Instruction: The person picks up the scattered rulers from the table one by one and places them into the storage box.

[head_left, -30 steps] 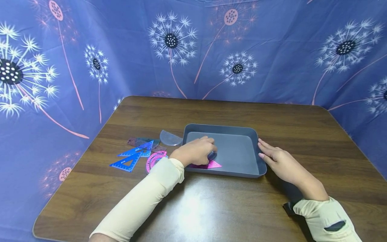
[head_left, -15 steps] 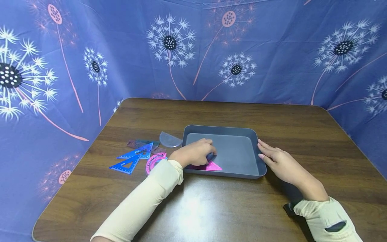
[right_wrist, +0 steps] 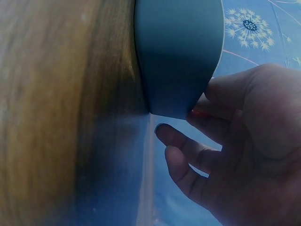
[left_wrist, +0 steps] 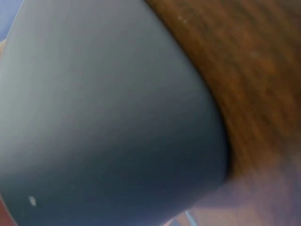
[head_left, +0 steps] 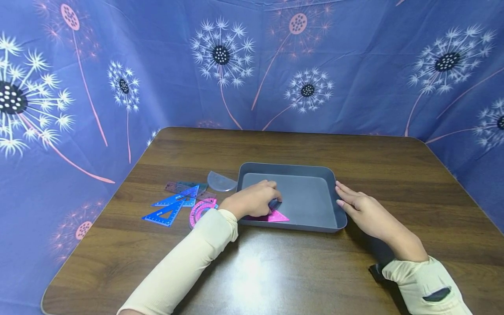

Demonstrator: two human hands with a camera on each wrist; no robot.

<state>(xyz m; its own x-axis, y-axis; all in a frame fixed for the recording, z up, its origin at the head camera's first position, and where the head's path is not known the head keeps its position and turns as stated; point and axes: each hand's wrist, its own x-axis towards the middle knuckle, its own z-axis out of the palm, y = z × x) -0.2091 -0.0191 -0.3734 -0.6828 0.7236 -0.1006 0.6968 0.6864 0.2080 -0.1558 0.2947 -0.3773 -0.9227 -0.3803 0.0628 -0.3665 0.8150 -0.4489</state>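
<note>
My left hand reaches over the near left side of a grey rectangular tray. Its curled fingers hold a small, dark, bluish piece, mostly hidden by the hand, so its kind is unclear. Under that hand lies a bright pink set square, partly covered, on the tray floor. In the left wrist view the tray's outer wall fills most of the picture. My right hand rests its nearly straight fingers against the tray's right wall; the right wrist view shows thumb and a finger touching the tray's end.
Left of the tray lie two blue set squares, pink protractors, dark translucent rulers and a clear half-round protractor. The brown wooden table meets a blue dandelion-print cloth behind.
Both hands and the tray keep nearly the same place. The head view has shifted slightly, and the dark piece under my left fingers has tilted a little.
</note>
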